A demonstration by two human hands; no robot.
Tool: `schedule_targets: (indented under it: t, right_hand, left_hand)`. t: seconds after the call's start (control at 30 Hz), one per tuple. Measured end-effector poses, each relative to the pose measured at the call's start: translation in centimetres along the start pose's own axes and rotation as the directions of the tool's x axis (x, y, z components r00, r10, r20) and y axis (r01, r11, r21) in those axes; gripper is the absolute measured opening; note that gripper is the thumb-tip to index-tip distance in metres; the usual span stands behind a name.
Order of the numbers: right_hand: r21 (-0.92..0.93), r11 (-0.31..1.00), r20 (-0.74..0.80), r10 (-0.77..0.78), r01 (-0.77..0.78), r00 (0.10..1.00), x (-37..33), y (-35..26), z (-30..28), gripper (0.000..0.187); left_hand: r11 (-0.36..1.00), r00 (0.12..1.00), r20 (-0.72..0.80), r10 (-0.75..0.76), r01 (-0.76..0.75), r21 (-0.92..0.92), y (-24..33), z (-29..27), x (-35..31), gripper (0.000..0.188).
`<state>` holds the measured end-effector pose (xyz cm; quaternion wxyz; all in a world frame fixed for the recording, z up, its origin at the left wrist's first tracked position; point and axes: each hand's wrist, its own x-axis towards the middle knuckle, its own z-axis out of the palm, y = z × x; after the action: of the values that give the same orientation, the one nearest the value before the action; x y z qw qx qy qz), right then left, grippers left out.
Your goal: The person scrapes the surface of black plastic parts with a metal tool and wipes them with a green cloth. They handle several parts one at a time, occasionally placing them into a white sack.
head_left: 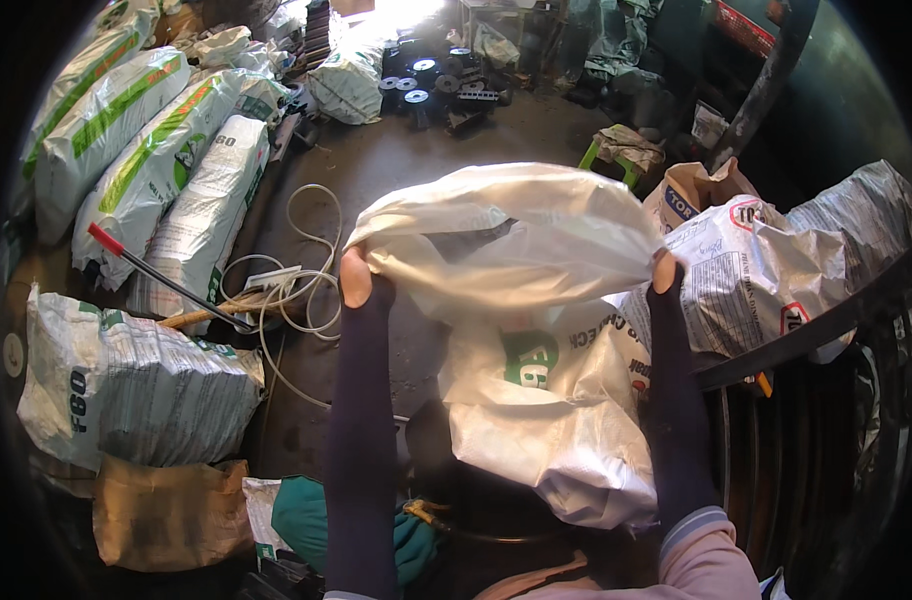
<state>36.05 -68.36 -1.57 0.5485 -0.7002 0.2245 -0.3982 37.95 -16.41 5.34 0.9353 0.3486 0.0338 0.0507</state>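
Stretched between my two hands is a large white woven plastic sack [536,275], its wide mouth held apart. On the left end of its rim my left hand [357,274] is closed, and my right hand [664,268] grips the opposite end. Most of the fingers are hidden behind the sack cloth. Below the rim, crumpled white sacking [556,435] with a green printed patch hangs or lies in front of me. Whether it is the same sack's body or another one, I cannot tell. Dark sleeves cover both forearms.
Full white-and-green sacks [171,150] lie at the far left, a pile of folded sacks [166,385] nearer. A red-handled tool [156,268] and a pale cable [333,270] lie between. Printed sacks [756,265] stand right, by a dark metal bar [786,340]. Dark discs [418,95] lie far back.
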Motion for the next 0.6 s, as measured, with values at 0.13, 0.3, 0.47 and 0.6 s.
schedule_targets:
  t: [0.13,0.3,0.47,0.6]
  right_hand:
    - [-0.097,0.736,0.311,-0.617,0.670,0.723,-5.1,-13.8,4.4,0.062]
    - [-0.547,0.311,0.590,-0.516,0.777,0.621,-10.3,-20.4,12.1,0.110]
    - [-0.694,0.185,0.533,-0.518,0.696,0.669,-6.0,-18.1,17.7,0.104]
    - [-0.887,0.018,0.433,-0.311,0.461,0.846,-4.2,-20.6,17.5,0.082]
  left_hand:
    - [0.864,0.923,-0.370,0.104,0.100,0.493,-2.3,1.1,-3.7,0.048]
    - [0.909,0.937,-0.344,0.054,0.096,0.406,-9.0,1.8,-6.4,0.043]
    - [0.528,0.960,0.123,0.252,-0.243,0.814,-7.7,0.2,-8.7,0.031]
    - [0.846,0.985,-0.148,-0.088,0.152,0.512,-3.4,1.1,-12.5,0.030]
